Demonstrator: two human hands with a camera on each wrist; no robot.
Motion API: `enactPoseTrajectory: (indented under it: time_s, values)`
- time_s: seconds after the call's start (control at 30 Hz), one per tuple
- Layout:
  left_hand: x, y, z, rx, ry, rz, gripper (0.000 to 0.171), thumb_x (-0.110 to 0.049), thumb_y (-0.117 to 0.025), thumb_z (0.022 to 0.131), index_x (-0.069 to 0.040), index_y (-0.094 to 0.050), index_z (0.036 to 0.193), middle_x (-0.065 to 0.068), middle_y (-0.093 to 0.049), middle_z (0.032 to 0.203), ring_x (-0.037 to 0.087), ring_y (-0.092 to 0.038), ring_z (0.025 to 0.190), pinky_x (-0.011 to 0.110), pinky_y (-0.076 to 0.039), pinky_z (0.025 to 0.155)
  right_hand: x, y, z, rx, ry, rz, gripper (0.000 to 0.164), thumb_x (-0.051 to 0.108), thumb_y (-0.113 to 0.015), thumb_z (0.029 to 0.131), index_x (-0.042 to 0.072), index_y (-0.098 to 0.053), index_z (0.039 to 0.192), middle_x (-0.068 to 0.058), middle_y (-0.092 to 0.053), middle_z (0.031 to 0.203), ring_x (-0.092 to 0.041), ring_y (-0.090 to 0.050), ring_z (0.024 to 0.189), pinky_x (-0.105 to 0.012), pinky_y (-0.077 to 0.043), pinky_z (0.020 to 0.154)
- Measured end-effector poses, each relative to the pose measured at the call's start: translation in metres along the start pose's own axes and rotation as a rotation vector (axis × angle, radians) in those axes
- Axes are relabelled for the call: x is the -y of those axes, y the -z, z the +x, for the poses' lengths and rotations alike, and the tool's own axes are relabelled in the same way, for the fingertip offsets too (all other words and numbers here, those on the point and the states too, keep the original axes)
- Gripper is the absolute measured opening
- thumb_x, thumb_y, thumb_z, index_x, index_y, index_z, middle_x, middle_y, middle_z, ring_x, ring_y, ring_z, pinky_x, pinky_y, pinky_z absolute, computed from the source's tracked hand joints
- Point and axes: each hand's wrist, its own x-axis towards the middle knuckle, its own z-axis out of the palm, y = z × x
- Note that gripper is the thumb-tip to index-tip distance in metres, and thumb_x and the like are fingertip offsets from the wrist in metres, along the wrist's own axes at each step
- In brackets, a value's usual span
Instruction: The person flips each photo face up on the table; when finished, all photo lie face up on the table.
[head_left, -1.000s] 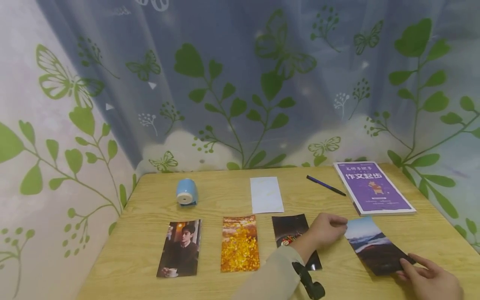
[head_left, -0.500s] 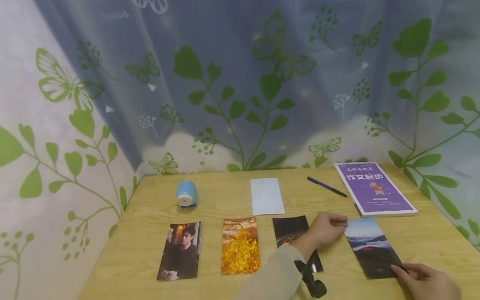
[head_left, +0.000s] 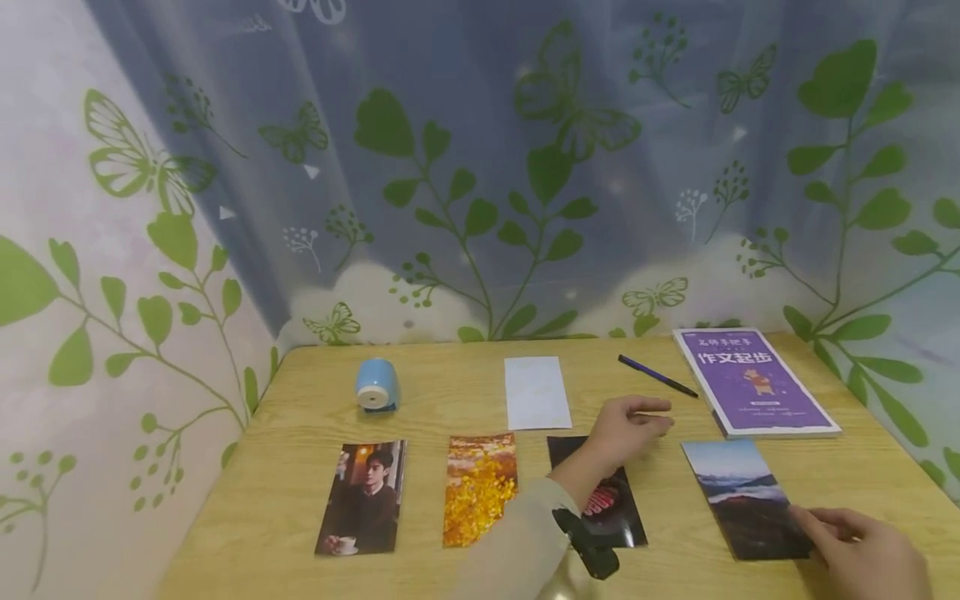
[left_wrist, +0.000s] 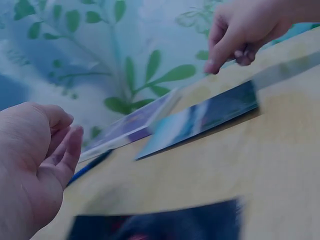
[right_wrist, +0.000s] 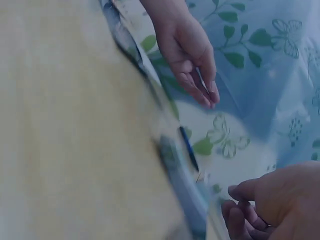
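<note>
A landscape photo [head_left: 742, 500] of misty hills lies on the wooden table at the right. By its lower right corner is my right hand [head_left: 873, 554], which the left wrist view shows raised just off the photo, its fingers loosely curled round nothing. My left hand [head_left: 626, 429] hovers over the top of a dark food photo [head_left: 618, 512], fingers relaxed and holding nothing; its wrist and sleeve hide part of that photo. Leftward in the same row are a golden foliage photo [head_left: 480, 487], its lower corner behind the sleeve, and a portrait photo [head_left: 367, 508].
Along the back of the table stand a light blue object [head_left: 377, 383] with a round cream face, a white card [head_left: 537, 392], a dark blue pen [head_left: 657, 375] and a purple book [head_left: 753, 387]. A leaf-patterned curtain [head_left: 480, 208] closes off the far side.
The landscape photo, curved up in the right hand at first, now lies flat. My left hand has left its upper edge and moved left; the right hand has come off its lower corner.
</note>
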Motion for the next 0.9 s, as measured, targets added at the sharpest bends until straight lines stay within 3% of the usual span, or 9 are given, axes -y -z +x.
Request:
enactPoseTrajectory:
  time_s: [0.1, 0.17, 0.33, 0.47, 0.63, 0.77, 0.9]
  values:
    - [-0.006, 0.022, 0.005, -0.039, -0.031, 0.056, 0.018, -0.019, -0.071, 0.094, -0.022, -0.075, 0.111, -0.002, -0.072, 0.114, 0.005, -0.064, 0.086, 0.032, -0.054, 0.072, 0.013, 0.01, 0.005, 0.079, 0.083, 0.036, 0.074, 0.058, -0.06, 0.094, -0.012, -0.065, 0.117, -0.009, -0.073, 0.074, -0.017, -0.065, 0.062, -0.031, -0.05, 0.053]
    - [-0.007, 0.039, 0.01, -0.062, -0.064, 0.108, 0.018, -0.022, -0.071, 0.094, -0.024, -0.075, 0.112, -0.003, -0.07, 0.114, 0.004, -0.06, 0.084, 0.027, -0.05, 0.066, 0.022, 0.013, 0.006, 0.096, 0.16, 0.048, 0.071, 0.055, -0.061, 0.094, -0.011, -0.065, 0.118, -0.008, -0.074, 0.076, -0.015, -0.067, 0.062, -0.029, -0.05, 0.053]
    - [-0.005, 0.092, 0.024, -0.112, -0.106, 0.242, 0.026, -0.023, -0.068, 0.096, -0.014, -0.072, 0.12, 0.003, -0.067, 0.121, 0.008, -0.057, 0.081, 0.025, -0.046, 0.06, 0.051, 0.007, 0.007, 0.104, 0.374, 0.116, 0.056, 0.044, -0.07, 0.092, -0.007, -0.069, 0.116, -0.008, -0.076, 0.082, -0.008, -0.069, 0.064, -0.023, -0.051, 0.054]
    - [-0.001, 0.133, 0.032, -0.185, -0.095, 0.354, 0.028, -0.02, -0.068, 0.096, -0.009, -0.071, 0.121, 0.006, -0.066, 0.123, 0.009, -0.056, 0.08, 0.022, -0.045, 0.061, 0.081, -0.007, 0.005, 0.136, 0.477, 0.181, 0.05, 0.036, -0.074, 0.09, -0.005, -0.069, 0.118, -0.006, -0.074, 0.084, -0.007, -0.07, 0.067, -0.022, -0.053, 0.057]
    - [0.003, 0.174, 0.034, -0.242, -0.029, 0.409, 0.031, -0.019, -0.067, 0.096, -0.01, -0.068, 0.125, 0.013, -0.067, 0.113, 0.015, -0.057, 0.081, 0.025, -0.047, 0.065, 0.119, -0.035, 0.001, 0.197, 0.556, 0.245, 0.048, 0.031, -0.075, 0.09, -0.004, -0.067, 0.121, -0.004, -0.069, 0.083, -0.009, -0.069, 0.068, -0.024, -0.052, 0.054]
    - [0.001, 0.193, 0.034, -0.211, 0.035, 0.411, 0.038, -0.02, -0.065, 0.098, -0.012, -0.062, 0.135, 0.018, -0.064, 0.124, 0.027, -0.062, 0.105, 0.035, -0.054, 0.083, 0.146, -0.06, -0.004, 0.237, 0.585, 0.272, 0.047, 0.026, -0.077, 0.088, -0.005, -0.067, 0.122, -0.004, -0.071, 0.083, -0.015, -0.071, 0.072, -0.024, -0.053, 0.056]
    - [-0.006, 0.201, 0.036, -0.169, 0.078, 0.415, 0.046, -0.019, -0.063, 0.098, -0.01, -0.054, 0.142, 0.017, -0.051, 0.147, 0.037, -0.05, 0.133, 0.046, -0.047, 0.106, 0.172, -0.082, -0.005, 0.228, 0.608, 0.28, 0.045, 0.022, -0.079, 0.087, -0.004, -0.068, 0.121, -0.004, -0.071, 0.084, -0.02, -0.071, 0.078, -0.025, -0.055, 0.06]
